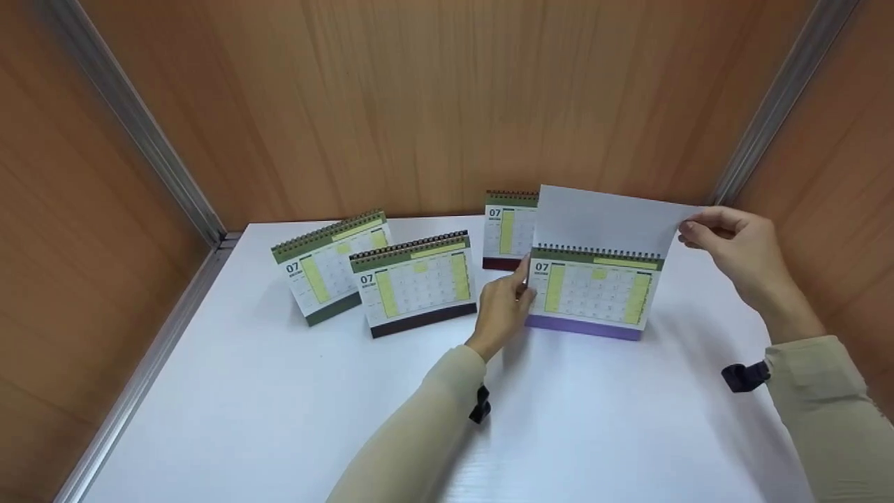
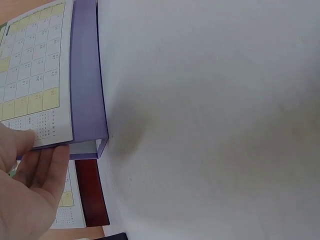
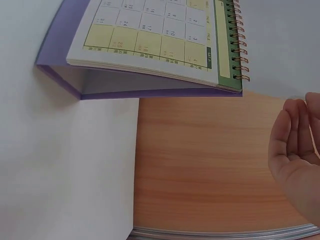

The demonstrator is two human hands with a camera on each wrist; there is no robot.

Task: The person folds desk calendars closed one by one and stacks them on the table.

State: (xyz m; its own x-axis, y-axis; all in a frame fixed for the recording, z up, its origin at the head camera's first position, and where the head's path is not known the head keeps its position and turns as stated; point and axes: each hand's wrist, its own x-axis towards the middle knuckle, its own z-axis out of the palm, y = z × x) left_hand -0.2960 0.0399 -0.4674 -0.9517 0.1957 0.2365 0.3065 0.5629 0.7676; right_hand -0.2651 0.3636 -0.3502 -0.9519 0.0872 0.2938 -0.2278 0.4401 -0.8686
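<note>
A spiral-bound desk calendar (image 1: 594, 293) with a purple base stands on the right of the table, showing month 07. My left hand (image 1: 500, 307) holds it by its left side; in the left wrist view the thumb lies on the front pages and the fingers (image 2: 52, 170) are behind the edge. Above the rings rises a blank white page (image 1: 607, 216). My right hand (image 1: 744, 255) pinches that page at its upper right corner. In the right wrist view, the metal rings (image 3: 239, 50) and the calendar's hollow triangular side show.
Behind stands a calendar with a dark red base (image 1: 496, 264), partly hidden. To the left are a calendar with a black base (image 1: 422, 283) and one with a green base (image 1: 321, 272), overlapping. Wooden panels (image 1: 419, 105) bound the white table (image 1: 279, 405) at the back and sides.
</note>
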